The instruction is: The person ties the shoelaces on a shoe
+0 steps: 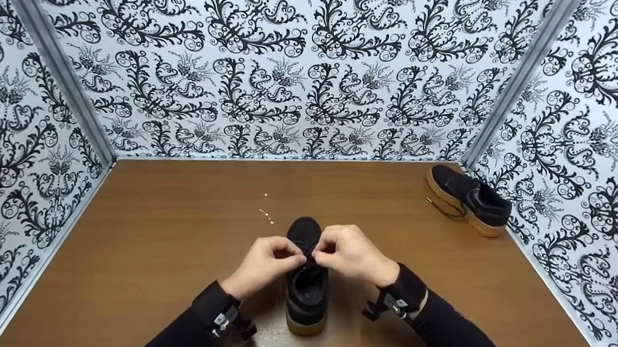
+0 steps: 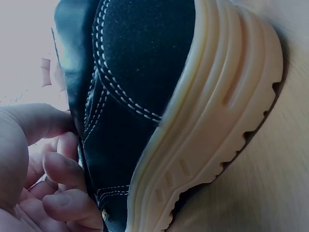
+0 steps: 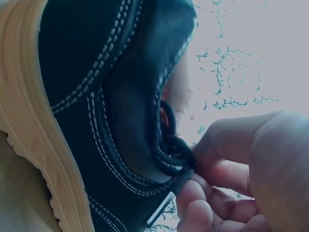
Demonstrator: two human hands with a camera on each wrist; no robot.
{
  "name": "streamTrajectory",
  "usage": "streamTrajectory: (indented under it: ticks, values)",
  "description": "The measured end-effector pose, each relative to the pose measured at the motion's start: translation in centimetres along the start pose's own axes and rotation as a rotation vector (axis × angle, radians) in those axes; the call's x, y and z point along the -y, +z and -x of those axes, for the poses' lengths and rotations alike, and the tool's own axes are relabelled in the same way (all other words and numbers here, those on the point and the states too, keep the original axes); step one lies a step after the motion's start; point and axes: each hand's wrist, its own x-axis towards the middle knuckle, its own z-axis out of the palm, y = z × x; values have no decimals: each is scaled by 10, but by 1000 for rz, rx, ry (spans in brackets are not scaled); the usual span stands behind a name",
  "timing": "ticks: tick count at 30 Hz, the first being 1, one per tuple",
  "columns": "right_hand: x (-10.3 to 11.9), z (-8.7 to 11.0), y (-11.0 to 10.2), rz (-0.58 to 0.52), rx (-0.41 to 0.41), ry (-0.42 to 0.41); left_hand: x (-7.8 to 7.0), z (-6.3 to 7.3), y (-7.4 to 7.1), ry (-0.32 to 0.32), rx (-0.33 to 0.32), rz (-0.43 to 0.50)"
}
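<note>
A black low shoe point(image 1: 305, 229) with a tan sole stands upright on the table, toe pointing away from me. Over its lacing my left hand point(image 1: 266, 261) pinches the shoelace between thumb and forefinger; in the left wrist view the shoe's upper hides the lace from sight. Opposite it, fingertips close to the left ones, my right hand point(image 1: 354, 255) pinches the lace too. The right wrist view shows black lace loops point(image 3: 177, 147) at the top of the shoe's opening, right at the thumb and fingers. White stitching point(image 2: 128, 104) runs along the side.
A second black shoe point(image 1: 486, 205) with a tan sole lies by the right wall, its loose lace point(image 1: 444, 210) trailing onto the brown table point(image 1: 174, 217). Several tiny pale bits point(image 1: 266, 214) are scattered beyond the first shoe's toe. Patterned panels point(image 1: 283, 90) enclose the back and both sides.
</note>
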Motion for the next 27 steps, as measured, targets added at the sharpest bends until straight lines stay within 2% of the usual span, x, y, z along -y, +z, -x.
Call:
streamTrajectory:
  ticks: [9, 16, 22, 27]
  values:
    - [-1, 0, 5, 0, -25, -19, 0, -1, 0, 42, -14, -14]
    - [-2, 0, -2, 4, 16, -27, 2, -1, -1, 37, 6, 9]
    - [2, 1, -8, 37, 81, 43, 3, 0, -2, 40, 22, 43]
    - [6, 2, -8, 58, 76, 117, 2, 0, -1, 46, 19, 27]
